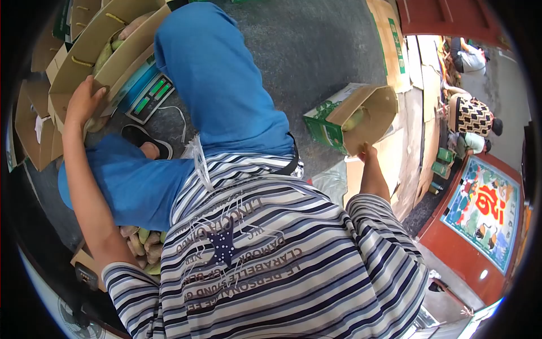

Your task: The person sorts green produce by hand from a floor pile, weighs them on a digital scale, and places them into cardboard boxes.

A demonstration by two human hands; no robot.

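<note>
At the left, my left hand grips the near edge of a large open cardboard box with yellow cord handles. Long green and pinkish-tan produce shows inside it. Right beside this box is a scale with lit green displays. Out to the right, my right hand has its fingers closed on the edge of a green-printed carton, whose brown flaps stand open. A piece of green produce is visible in that carton.
More produce is piled by my left thigh. Open boxes stand at far left. Flattened cardboard lines the right side of the dark floor. Several people are outside at right, near a red panel with a picture.
</note>
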